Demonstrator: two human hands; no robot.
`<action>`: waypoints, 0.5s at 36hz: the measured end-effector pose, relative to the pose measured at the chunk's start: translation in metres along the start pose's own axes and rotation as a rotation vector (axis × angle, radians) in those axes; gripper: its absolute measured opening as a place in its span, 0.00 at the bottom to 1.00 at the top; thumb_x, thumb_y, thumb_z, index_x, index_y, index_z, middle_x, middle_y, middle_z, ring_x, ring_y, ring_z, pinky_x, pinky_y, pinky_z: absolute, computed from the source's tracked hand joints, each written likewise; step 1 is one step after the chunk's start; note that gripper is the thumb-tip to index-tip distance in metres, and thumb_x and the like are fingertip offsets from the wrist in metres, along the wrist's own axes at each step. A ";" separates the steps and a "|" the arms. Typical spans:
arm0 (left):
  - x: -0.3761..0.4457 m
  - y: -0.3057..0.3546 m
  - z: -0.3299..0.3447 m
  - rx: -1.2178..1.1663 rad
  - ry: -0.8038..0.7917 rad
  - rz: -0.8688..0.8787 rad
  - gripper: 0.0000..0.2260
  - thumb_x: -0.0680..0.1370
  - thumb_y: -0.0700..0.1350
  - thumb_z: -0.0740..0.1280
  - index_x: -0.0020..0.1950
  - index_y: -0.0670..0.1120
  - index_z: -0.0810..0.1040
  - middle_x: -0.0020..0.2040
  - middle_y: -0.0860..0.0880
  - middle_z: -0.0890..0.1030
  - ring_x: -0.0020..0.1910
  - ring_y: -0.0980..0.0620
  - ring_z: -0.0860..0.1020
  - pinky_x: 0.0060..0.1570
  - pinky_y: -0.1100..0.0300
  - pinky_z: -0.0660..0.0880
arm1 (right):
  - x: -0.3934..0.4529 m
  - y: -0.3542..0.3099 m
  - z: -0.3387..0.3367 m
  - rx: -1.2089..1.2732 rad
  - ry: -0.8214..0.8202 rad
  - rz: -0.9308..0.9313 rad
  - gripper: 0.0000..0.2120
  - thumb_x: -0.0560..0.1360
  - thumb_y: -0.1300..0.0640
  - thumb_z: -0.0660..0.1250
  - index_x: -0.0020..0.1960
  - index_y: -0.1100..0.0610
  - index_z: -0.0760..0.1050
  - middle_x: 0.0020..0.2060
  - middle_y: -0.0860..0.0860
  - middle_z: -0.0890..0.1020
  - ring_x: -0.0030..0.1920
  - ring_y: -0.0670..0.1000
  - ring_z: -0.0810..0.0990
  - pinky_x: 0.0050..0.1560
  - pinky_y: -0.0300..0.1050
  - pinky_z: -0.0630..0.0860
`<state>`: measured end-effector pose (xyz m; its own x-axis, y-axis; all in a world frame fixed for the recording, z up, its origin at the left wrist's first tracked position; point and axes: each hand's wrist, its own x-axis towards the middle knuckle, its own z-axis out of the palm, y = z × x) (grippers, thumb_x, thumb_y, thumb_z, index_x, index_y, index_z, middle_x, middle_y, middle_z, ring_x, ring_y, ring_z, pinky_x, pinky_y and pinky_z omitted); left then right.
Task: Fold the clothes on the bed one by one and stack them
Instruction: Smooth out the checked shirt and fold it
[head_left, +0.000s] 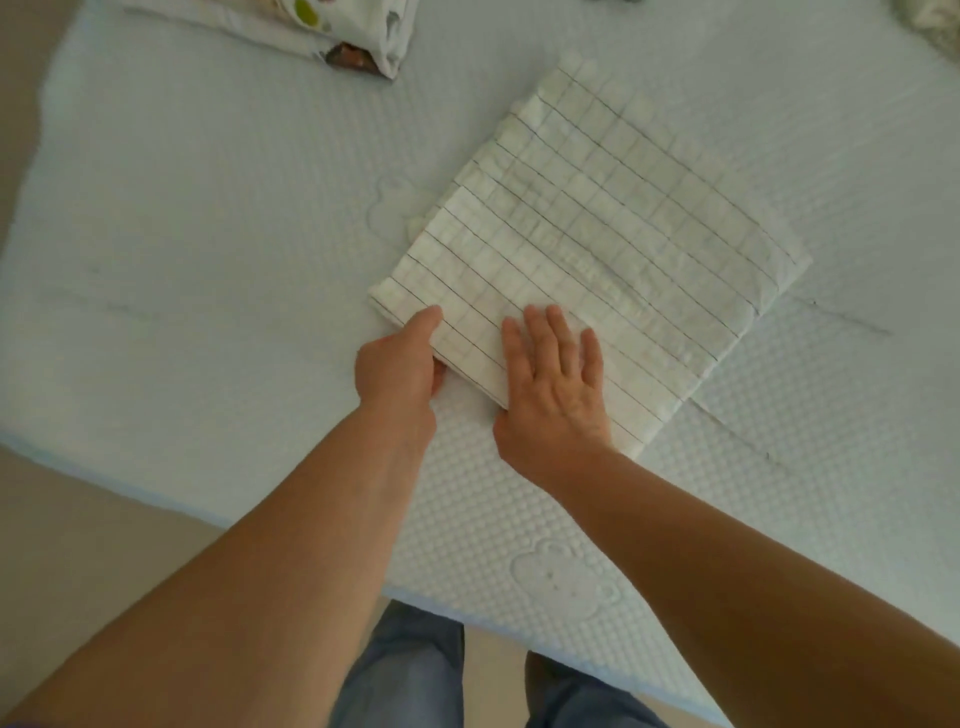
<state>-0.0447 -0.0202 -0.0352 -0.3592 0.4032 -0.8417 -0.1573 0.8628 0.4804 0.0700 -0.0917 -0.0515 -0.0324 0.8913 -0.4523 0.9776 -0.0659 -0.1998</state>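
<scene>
The right hand (553, 384) lies flat, fingers straight and slightly spread, pressing down on the near edge of the folded checked cloth (597, 244). Just to its left, the left hand (397, 364) grips the cloth's near-left corner — thumb on top, the other fingers curled under the edge. The 2 hands sit close together, both at the cloth's near end, and the rest of the cloth stretches away from them toward the far right as a neat rectangle, white with thin dark lines. It rests on the pale quilted bed (182, 260), about mid-scene. Well apart from it, at the far left, lies a folded patterned garment (363, 36) — white with green and brown patches. Blue trouser legs (410, 670) show below the bed's near edge.
</scene>
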 end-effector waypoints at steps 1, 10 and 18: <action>0.000 0.002 0.001 -0.043 -0.009 -0.027 0.08 0.70 0.48 0.74 0.44 0.45 0.81 0.41 0.49 0.84 0.40 0.53 0.82 0.34 0.63 0.77 | 0.003 -0.005 0.002 -0.014 0.002 0.002 0.38 0.75 0.55 0.52 0.73 0.56 0.29 0.73 0.53 0.33 0.71 0.56 0.27 0.65 0.57 0.23; -0.014 0.006 0.002 -0.039 -0.122 0.092 0.01 0.71 0.43 0.70 0.40 0.49 0.80 0.34 0.55 0.83 0.38 0.55 0.80 0.35 0.62 0.73 | 0.014 -0.022 0.002 0.179 0.172 0.129 0.35 0.76 0.51 0.60 0.77 0.54 0.46 0.76 0.51 0.53 0.76 0.52 0.44 0.67 0.54 0.26; -0.058 0.037 -0.011 0.140 -0.399 0.422 0.08 0.69 0.52 0.64 0.40 0.50 0.80 0.45 0.47 0.82 0.47 0.47 0.80 0.50 0.52 0.74 | 0.004 -0.016 -0.063 0.718 0.302 0.225 0.19 0.78 0.61 0.55 0.64 0.46 0.73 0.49 0.41 0.82 0.50 0.43 0.79 0.51 0.43 0.75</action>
<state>-0.0401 -0.0154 0.0338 0.0137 0.7798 -0.6259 0.0557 0.6244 0.7791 0.0676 -0.0587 0.0043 0.3073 0.8981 -0.3147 0.5786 -0.4389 -0.6875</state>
